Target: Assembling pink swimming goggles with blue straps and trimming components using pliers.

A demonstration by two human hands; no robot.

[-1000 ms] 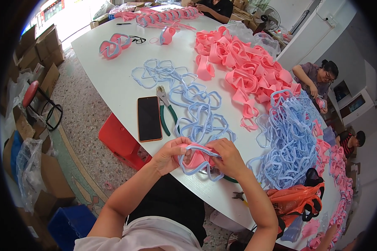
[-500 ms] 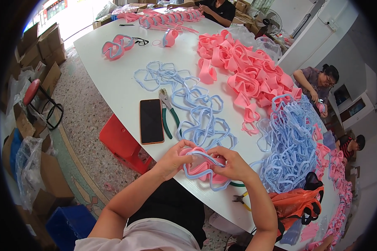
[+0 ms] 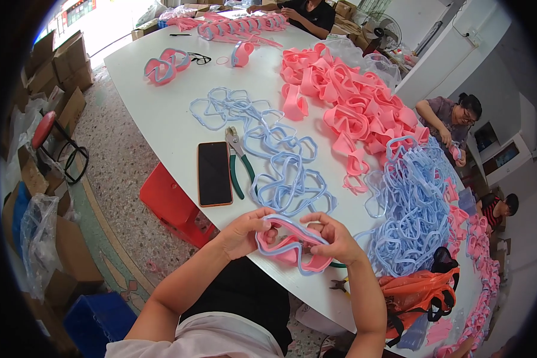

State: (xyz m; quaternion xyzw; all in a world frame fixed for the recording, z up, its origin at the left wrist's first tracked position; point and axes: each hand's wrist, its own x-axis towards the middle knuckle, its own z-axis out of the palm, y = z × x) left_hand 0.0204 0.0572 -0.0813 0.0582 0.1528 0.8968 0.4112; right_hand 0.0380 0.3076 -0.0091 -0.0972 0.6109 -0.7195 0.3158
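Note:
Over the table's near edge I hold a goggle-shaped pink piece point(image 3: 289, 256) with a light-blue frame strip running along its rim. My left hand point(image 3: 249, 231) pinches its left end, thumb on top. At the upper right edge, my right hand point(image 3: 334, 238) grips it between thumb and fingers. Just beyond lie loose light-blue frame strips point(image 3: 292, 179) in a tangle. Left of these are green-handled pliers point(image 3: 238, 161) and a dark phone point(image 3: 214, 174). Below my right hand, partly hidden by the forearm, lies a pair of small cutters point(image 3: 340, 285).
Pink soft pieces point(image 3: 364, 107) form a pile at the far right, beside a heap of blue strips point(image 3: 409, 209). An orange bag point(image 3: 420, 292) lies on the right edge. A red stool point(image 3: 173, 203) stands left of the white table point(image 3: 143, 119). Other people work around it.
Both hands have moved slightly apart and turned the goggle piece, so its opening shows more. My right fingers have lifted and shifted along the rim.

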